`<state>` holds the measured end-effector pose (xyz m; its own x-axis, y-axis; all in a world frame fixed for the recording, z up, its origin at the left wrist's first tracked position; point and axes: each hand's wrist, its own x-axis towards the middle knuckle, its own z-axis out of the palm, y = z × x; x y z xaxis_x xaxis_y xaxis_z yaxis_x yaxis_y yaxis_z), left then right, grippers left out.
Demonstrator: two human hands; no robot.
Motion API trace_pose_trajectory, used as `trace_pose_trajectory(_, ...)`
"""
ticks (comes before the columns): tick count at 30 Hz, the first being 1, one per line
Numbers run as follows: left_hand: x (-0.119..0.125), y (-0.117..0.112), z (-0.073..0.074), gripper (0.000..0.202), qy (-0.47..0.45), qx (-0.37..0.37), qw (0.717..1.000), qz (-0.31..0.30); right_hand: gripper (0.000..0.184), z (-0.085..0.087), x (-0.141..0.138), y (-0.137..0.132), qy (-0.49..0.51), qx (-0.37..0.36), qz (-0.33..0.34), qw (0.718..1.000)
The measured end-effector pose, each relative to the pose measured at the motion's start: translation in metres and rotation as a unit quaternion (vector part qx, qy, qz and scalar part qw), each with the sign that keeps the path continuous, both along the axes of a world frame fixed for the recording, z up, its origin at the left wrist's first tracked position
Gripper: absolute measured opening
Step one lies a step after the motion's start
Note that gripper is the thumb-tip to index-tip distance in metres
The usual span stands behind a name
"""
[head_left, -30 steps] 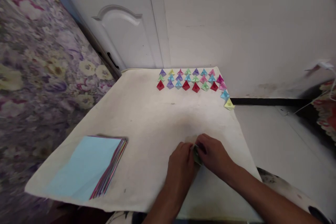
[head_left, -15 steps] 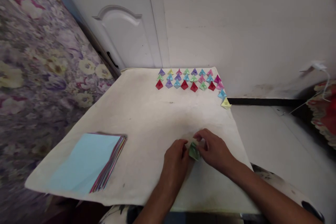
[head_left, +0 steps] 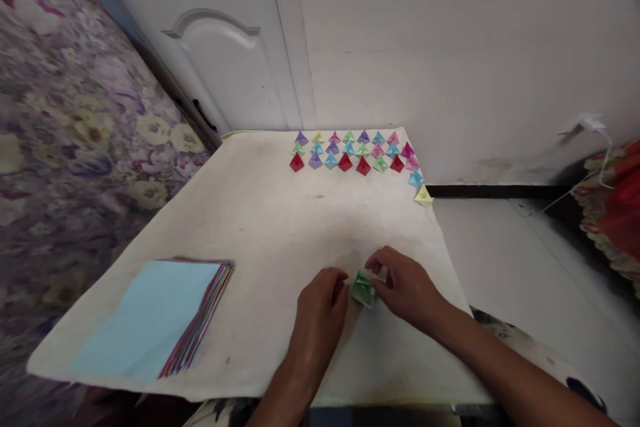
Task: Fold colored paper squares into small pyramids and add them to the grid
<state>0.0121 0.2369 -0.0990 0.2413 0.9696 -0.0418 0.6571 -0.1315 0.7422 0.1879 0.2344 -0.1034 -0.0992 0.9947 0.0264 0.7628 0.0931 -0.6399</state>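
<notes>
— While both hands work near the front edge of the counter (head_left: 280, 227), which step do you judge this to be?
— A folding step, I think. The green paper piece (head_left: 363, 289) sits just over the counter, between the two hands. The right hand (head_left: 405, 288) has its grip closed on the right corner. The left hand (head_left: 320, 310) curls at the left edge, but I cannot tell if its grip really pinches.
— What does the next move call for?
— In my judgement, a steady hold from one side, so the other fingertips can press the crease exactly.
— And the count?
— One green paper piece, one stack of coloured sheets (head_left: 150, 317) at the near left, and twenty-five folded pieces (head_left: 349, 148) at the far edge, if I count well.
</notes>
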Motion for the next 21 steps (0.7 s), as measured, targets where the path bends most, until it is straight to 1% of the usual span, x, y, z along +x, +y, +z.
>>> trace_pose_trajectory(4,0.001,-0.002,0.005,0.016,0.011,-0.001,1.0,-0.016,0.015,0.004,0.002,-0.001,-0.004,-0.004,0.001,1.0)
trace_pose_trajectory(8,0.003,-0.004,0.007,0.019,0.022,0.007,0.999,-0.042,0.008,0.01,0.001,-0.005,-0.015,-0.005,0.007,1.0)
trace_pose_trajectory(13,0.001,-0.002,0.006,0.019,-0.003,-0.012,0.999,-0.031,0.008,0.016,0.0,-0.011,-0.058,-0.019,0.026,0.998)
trace_pose_trajectory(16,0.002,-0.001,0.004,0.019,-0.003,-0.023,0.999,-0.04,0.005,0.015,-0.003,-0.014,-0.092,-0.024,0.021,0.995)
trace_pose_trajectory(21,0.008,-0.002,0.003,0.022,-0.006,-0.033,0.999,-0.037,0.01,0.014,-0.01,-0.015,-0.131,-0.03,0.025,0.991)
